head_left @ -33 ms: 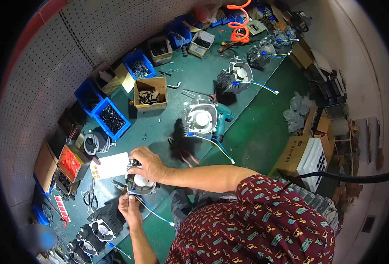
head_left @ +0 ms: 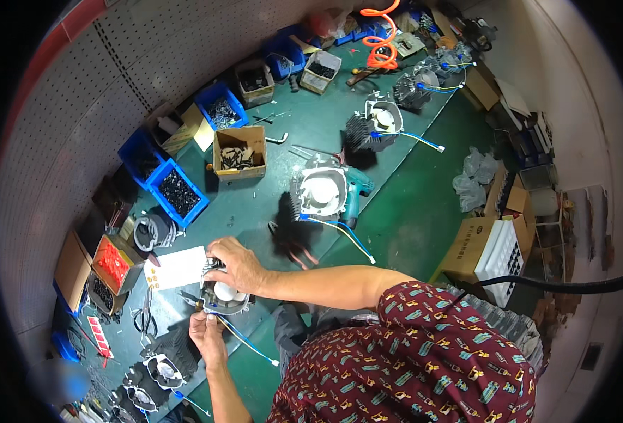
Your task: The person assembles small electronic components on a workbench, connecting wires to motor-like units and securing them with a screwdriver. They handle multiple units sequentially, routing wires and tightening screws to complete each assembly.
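Observation:
A finned grey metal motor housing [head_left: 228,304] with a white round centre stands at the bench edge in front of me. My right hand [head_left: 237,265] curls over its far rim, fingers bent round a shiny metal part there. At its near left side my left hand [head_left: 208,337] is closed, thumb and fingertips pinched where the wires [head_left: 251,347] leave the housing. What lies between those fingertips is too small to make out. A dark, pointed tool [head_left: 190,299] rests against the housing beside the left fingers. A white sheet [head_left: 177,268] with small copper-coloured pieces lies just beyond.
More housings [head_left: 321,192] line the bench, one next to a teal power tool [head_left: 354,201]. Blue bins [head_left: 179,192] and a carton of small parts [head_left: 239,154] stand along the perforated wall. Scissors [head_left: 144,321] lie left. An orange coiled hose [head_left: 380,35] hangs at the far end.

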A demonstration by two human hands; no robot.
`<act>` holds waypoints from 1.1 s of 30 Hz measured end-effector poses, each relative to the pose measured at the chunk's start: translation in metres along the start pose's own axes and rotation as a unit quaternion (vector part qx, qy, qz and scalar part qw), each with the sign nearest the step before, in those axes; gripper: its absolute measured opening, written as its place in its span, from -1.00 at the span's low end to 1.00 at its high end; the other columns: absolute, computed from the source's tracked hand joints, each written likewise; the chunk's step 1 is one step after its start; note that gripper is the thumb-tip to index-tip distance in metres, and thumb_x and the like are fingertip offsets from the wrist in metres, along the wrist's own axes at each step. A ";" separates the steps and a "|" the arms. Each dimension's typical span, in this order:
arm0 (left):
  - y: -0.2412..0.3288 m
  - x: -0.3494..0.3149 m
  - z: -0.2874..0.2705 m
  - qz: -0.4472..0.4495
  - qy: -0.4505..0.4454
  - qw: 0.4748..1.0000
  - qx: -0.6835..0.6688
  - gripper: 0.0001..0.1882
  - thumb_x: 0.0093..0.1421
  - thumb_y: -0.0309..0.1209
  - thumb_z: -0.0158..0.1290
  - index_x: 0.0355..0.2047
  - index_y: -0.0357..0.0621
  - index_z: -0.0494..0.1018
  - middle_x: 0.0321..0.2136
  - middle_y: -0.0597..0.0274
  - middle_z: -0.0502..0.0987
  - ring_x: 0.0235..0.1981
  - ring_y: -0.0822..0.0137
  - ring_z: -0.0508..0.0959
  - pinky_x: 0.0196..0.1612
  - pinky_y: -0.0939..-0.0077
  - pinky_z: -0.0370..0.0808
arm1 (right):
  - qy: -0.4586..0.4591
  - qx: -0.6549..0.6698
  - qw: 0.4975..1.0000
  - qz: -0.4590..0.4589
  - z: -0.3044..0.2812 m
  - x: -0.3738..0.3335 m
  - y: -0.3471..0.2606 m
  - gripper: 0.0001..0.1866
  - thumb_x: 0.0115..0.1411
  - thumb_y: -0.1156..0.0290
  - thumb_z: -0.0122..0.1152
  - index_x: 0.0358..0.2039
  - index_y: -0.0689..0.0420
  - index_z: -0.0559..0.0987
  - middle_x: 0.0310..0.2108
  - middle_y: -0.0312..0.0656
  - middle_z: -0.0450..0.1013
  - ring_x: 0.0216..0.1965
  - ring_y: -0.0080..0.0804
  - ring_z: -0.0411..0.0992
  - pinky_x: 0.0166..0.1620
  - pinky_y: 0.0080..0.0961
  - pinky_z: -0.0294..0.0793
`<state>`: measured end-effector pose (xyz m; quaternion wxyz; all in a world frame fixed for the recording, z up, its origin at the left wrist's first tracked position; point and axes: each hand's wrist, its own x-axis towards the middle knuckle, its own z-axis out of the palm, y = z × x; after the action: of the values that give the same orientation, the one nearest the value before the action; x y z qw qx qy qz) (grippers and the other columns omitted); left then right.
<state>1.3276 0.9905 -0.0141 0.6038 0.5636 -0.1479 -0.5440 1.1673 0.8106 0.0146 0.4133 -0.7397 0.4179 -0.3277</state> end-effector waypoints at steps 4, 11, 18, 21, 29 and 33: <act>0.003 0.012 -0.019 -0.101 -0.087 0.991 -0.022 -0.92 0.39 -0.50 0.12 -0.18 -0.09 0.43 -0.34 0.35 0.58 -0.43 0.48 0.57 -0.33 0.51 0.63 | -0.004 -0.002 1.000 0.008 -0.001 0.000 -0.001 -0.52 0.03 0.24 0.54 -0.12 0.17 0.52 -0.01 -0.10 0.47 0.11 -0.04 0.42 0.06 -0.17 0.53; 0.001 0.013 -0.010 -0.056 -0.044 0.995 -0.067 -0.88 0.35 -0.60 0.11 -0.18 -0.09 0.44 -0.27 0.28 0.58 -0.32 0.43 0.58 -0.27 0.48 0.58 | 0.032 -0.007 0.999 -0.029 0.010 0.005 0.007 -0.52 -0.05 0.28 0.58 -0.16 0.15 0.56 -0.08 -0.12 0.52 0.02 -0.05 0.47 0.07 -0.22 0.52; -0.011 0.009 -0.005 0.112 0.020 0.975 0.190 -0.86 0.26 -0.68 0.18 -0.30 -0.23 0.44 -0.41 0.26 0.59 -0.45 0.49 0.56 -0.37 0.56 0.53 | 0.003 -0.004 1.000 -0.015 0.004 0.008 0.000 -0.49 -0.02 0.29 0.62 -0.14 0.26 0.57 -0.07 -0.03 0.53 -0.06 -0.05 0.50 -0.03 -0.22 0.54; -0.001 0.013 -0.013 0.298 -0.033 0.863 0.406 -0.84 0.26 -0.67 0.20 -0.30 -0.23 0.43 -0.46 0.18 0.56 -0.49 0.50 0.55 -0.41 0.60 0.53 | -0.009 -0.019 0.999 -0.037 0.007 0.006 0.000 -0.50 0.02 0.27 0.58 -0.13 0.25 0.54 -0.06 -0.03 0.51 0.00 -0.02 0.47 0.03 -0.20 0.50; -0.015 0.009 0.005 0.041 0.039 0.998 0.014 -0.95 0.39 -0.52 0.12 -0.23 -0.12 0.47 -0.39 0.26 0.61 -0.49 0.54 0.54 -0.43 0.61 0.55 | -0.011 -0.018 1.000 -0.013 0.002 0.005 0.001 -0.49 0.01 0.30 0.60 -0.12 0.27 0.54 -0.03 0.00 0.52 0.02 -0.02 0.47 0.04 -0.21 0.51; -0.009 0.014 0.002 -0.081 0.004 0.985 -0.151 -0.94 0.41 -0.47 0.11 -0.26 -0.05 0.47 -0.39 0.34 0.62 -0.49 0.51 0.56 -0.44 0.62 0.52 | 0.000 -0.025 0.999 -0.025 0.002 0.006 0.003 -0.50 0.01 0.32 0.60 -0.14 0.27 0.55 -0.03 0.00 0.53 0.02 -0.03 0.47 0.05 -0.22 0.51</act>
<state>1.3267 0.9803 -0.0273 0.6366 0.4782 -0.0151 -0.6048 1.1701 0.8053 0.0119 0.3862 -0.7600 0.4073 -0.3278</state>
